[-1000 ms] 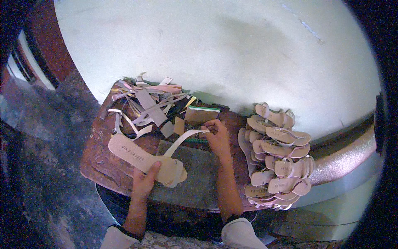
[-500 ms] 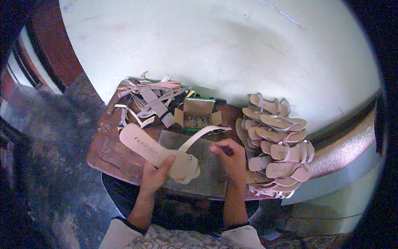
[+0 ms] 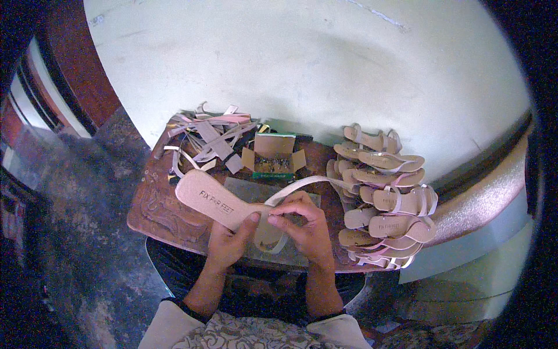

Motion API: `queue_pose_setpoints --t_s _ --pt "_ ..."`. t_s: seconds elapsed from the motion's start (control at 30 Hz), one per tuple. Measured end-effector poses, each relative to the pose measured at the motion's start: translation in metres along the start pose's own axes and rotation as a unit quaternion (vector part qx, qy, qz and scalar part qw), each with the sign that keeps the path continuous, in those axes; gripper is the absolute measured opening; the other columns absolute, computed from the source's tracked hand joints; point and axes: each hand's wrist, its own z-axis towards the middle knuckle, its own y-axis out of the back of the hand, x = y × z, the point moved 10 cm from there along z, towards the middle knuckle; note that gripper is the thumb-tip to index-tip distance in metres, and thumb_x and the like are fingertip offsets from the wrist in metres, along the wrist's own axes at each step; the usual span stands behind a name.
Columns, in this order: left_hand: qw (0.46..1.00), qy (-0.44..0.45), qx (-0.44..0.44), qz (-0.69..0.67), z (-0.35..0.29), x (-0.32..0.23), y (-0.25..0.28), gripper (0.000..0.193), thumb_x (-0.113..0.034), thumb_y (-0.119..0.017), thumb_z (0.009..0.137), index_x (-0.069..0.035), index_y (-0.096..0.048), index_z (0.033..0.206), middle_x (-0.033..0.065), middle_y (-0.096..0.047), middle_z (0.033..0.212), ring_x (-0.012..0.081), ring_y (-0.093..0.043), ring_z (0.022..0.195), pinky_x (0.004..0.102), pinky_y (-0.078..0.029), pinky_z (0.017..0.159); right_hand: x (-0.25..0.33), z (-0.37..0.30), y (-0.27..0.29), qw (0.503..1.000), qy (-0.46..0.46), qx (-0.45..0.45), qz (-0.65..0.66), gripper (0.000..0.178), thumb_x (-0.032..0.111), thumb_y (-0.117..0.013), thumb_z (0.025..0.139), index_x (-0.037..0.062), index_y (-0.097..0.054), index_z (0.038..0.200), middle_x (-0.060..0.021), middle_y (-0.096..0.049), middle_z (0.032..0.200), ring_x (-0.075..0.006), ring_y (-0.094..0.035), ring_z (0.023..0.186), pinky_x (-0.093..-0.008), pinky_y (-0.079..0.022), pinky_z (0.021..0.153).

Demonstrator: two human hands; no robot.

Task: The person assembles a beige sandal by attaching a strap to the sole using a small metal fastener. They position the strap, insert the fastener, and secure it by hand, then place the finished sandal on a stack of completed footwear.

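Note:
A beige sandal sole (image 3: 195,185) with dark lettering is held in my left hand (image 3: 228,243), the thumb on top near its middle. Its wide heel end points up and left. My right hand (image 3: 305,224) is closed in a pinch at the sole's front part, where the strap joins. From there a long pale strap (image 3: 314,180) arcs away to the right, toward the finished-looking sandals. Under the hands the front part of the sole and a strap loop (image 3: 272,250) hang down, partly hidden by my fingers. Whatever lies exactly between the right fingertips is hidden.
A brown carved table (image 3: 154,218) bears a grey sheet (image 3: 238,187) under my hands. At the back stands an open cardboard box (image 3: 274,173) of small metal pieces. Left of it lies a heap of straps (image 3: 215,139). Many strapped sandals (image 3: 395,200) are stacked at right, near the pale wall (image 3: 290,64).
My right hand has moved left and down onto the front of the sole and closed there. The sole's front has tilted, and the strap now reaches further right.

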Motion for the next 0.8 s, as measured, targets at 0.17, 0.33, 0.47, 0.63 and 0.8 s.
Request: queue_pose_setpoints --t_s 0.17,0.33,0.47,0.63,0.8 --pt "0.997 -0.042 -0.008 0.058 -0.003 -0.009 0.0 0.021 -0.01 -0.057 0.088 0.0 -0.06 0.106 0.0043 -0.063 0.094 0.0112 -0.057 0.083 0.0253 -0.046 0.072 -0.011 -0.002 -0.001 1.0 -0.02 -0.003 0.002 0.016 0.009 -0.074 0.07 0.0047 -0.067 0.085 -0.0058 -0.06 0.088 -0.0163 -0.056 0.086 -0.0283 -0.043 0.079" --pt "0.999 -0.012 -0.016 0.048 -0.002 0.003 0.003 0.021 -0.01 -0.057 0.088 0.0 -0.06 0.105 0.004 -0.062 0.093 0.0108 -0.057 0.083 0.0249 -0.046 0.073 -0.015 -0.003 0.0 1.0 -0.027 -0.016 -0.001 0.015 0.009 -0.073 0.071 0.0044 -0.067 0.085 -0.0059 -0.06 0.089 -0.0164 -0.056 0.087 -0.0285 -0.043 0.08" --pt "0.999 -0.029 -0.002 0.045 -0.001 -0.005 0.001 0.021 -0.011 -0.057 0.088 0.0 -0.059 0.105 0.0034 -0.062 0.092 0.0105 -0.056 0.083 0.0243 -0.045 0.072 -0.013 -0.003 -0.002 1.0 -0.029 -0.007 0.005 0.014 0.008 -0.073 0.072 0.0042 -0.067 0.084 -0.0059 -0.06 0.089 -0.0166 -0.056 0.087 -0.0285 -0.043 0.08" --pt "0.999 0.011 -0.018 0.045 -0.003 0.006 0.003 0.021 -0.011 -0.058 0.087 0.0 -0.059 0.106 0.003 -0.062 0.093 0.0101 -0.056 0.082 0.0238 -0.045 0.07 -0.014 -0.004 -0.003 0.999 -0.033 -0.006 0.01 0.014 0.009 -0.072 0.073 0.0041 -0.066 0.084 -0.0056 -0.059 0.089 -0.0164 -0.056 0.088 -0.0282 -0.042 0.08" --pt "0.999 -0.019 -0.01 0.042 -0.003 -0.002 0.0 0.021 -0.011 -0.058 0.088 0.0 -0.059 0.106 0.0028 -0.061 0.092 0.0097 -0.055 0.081 0.0237 -0.045 0.07 -0.013 -0.004 -0.004 0.999 -0.033 0.0 0.0 0.014 0.011 -0.071 0.074 0.0038 -0.066 0.085 -0.0056 -0.059 0.088 -0.0161 -0.055 0.087 -0.0275 -0.042 0.08"
